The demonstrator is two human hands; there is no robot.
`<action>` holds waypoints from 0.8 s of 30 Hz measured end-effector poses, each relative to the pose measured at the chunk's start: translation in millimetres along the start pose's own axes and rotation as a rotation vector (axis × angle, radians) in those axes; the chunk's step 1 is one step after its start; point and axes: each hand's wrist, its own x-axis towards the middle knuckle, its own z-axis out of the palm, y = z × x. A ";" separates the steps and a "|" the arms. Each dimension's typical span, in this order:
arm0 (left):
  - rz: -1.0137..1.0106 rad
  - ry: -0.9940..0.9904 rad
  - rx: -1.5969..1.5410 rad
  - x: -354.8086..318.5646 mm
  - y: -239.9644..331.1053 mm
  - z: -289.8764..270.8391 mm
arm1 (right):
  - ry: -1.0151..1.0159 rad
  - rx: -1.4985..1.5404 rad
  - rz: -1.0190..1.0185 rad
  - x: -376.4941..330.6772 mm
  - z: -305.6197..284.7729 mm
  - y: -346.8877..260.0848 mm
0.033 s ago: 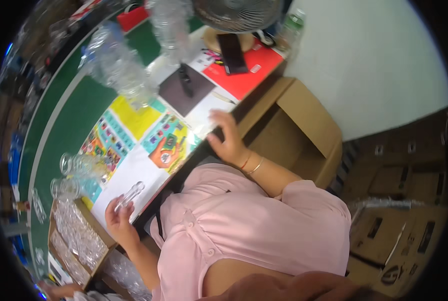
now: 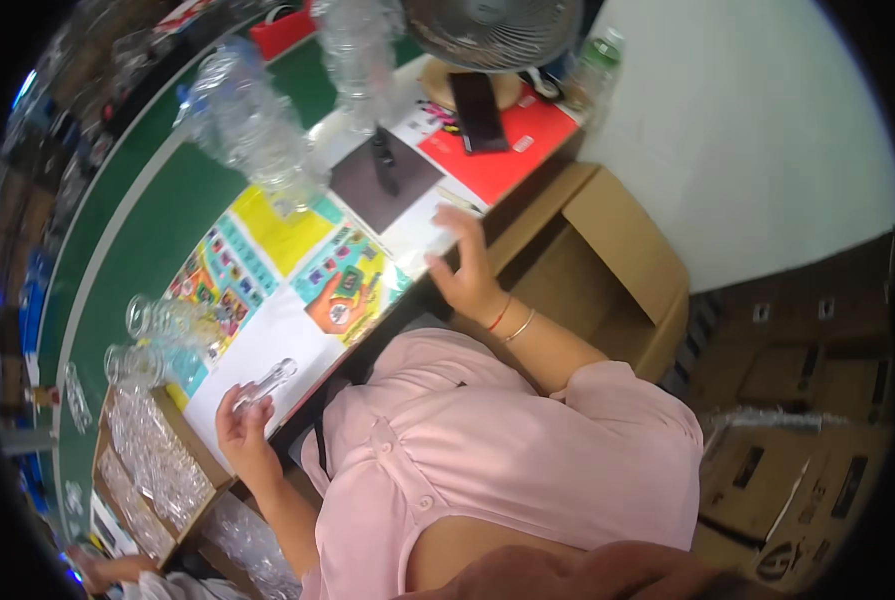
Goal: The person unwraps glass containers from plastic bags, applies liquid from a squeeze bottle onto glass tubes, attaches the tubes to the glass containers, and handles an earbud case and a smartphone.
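Between the fingertips and thumb of my left hand [image 2: 248,440] is a small clear glass tube [image 2: 279,374] with a rounded, bulbous end. It is tilted over a white sheet [image 2: 277,335] at the table's near edge. My right hand [image 2: 470,272] holds nothing; its fingers are apart, just off the table edge beside a printed colourful mat [image 2: 352,285]. Two clear glass vessels [image 2: 135,366] lie left of the sheet. Farther back are two clear, plastic-wrapped bundles [image 2: 252,115], their contents hard to make out. A slim black tool [image 2: 384,160] rests on a dark grey square.
A fan [image 2: 497,30], a black phone [image 2: 478,112] and a bottle [image 2: 597,65] are at the far right. An open cardboard box [image 2: 617,250] stands below the table edge. At lower left, another box [image 2: 187,440] holds clear wrapped pieces; near it shows another person's arm [image 2: 117,570].
The table and the things on it sit slightly farther right and lower in the picture. Both hands keep nearly the same pose, the glass tube still in my left fingers.
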 end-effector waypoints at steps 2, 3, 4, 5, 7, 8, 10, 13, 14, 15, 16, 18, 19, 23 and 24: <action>-0.008 0.006 -0.036 -5.5 -5.6 -0.6 | 0.024 0.046 0.058 18.3 8.8 15.9; -0.021 -0.018 -0.072 -11.1 -7.6 -3.3 | 0.029 0.155 0.133 24.3 16.6 22.3; -0.020 -0.029 -0.073 -15.8 -9.0 -5.5 | -0.026 0.167 0.126 32.6 20.7 25.9; -0.015 -0.036 -0.108 -19.9 -11.4 -7.1 | -0.035 0.177 0.109 40.2 27.1 29.0; -0.011 -0.040 -0.115 -23.7 -15.0 -11.7 | -0.061 0.165 0.132 53.5 41.5 37.2; -0.003 -0.029 -0.121 -23.8 -15.1 -12.3 | -0.077 0.190 0.211 59.8 48.3 46.0; -0.008 -0.017 -0.109 -23.7 -15.1 -13.2 | -0.134 0.208 0.241 71.0 61.2 64.7; 0.018 0.022 -0.133 -18.0 -20.2 -15.9 | -0.252 0.118 0.244 86.2 67.7 74.0; 0.026 0.026 -0.139 -16.3 -19.2 -15.1 | -0.291 0.132 0.283 88.3 68.6 76.4; 0.008 0.027 -0.139 -15.6 -16.7 -13.9 | -0.328 0.142 0.322 90.3 68.8 75.9; -0.009 0.024 -0.141 -13.3 -15.8 -12.5 | -0.304 0.010 0.291 92.3 66.5 70.9; -0.010 0.017 -0.162 -10.5 -22.6 -14.5 | -0.268 -0.022 0.298 82.8 76.1 92.6; -0.015 0.008 -0.174 -6.9 -27.3 -13.6 | -0.230 -0.047 0.314 81.9 78.4 105.4; 0.001 0.038 -0.151 -8.2 -35.7 -27.8 | -0.106 0.408 0.373 60.5 83.0 63.2; -0.009 0.053 -0.186 -9.1 -36.1 -29.3 | -0.142 0.517 0.391 54.9 78.3 43.3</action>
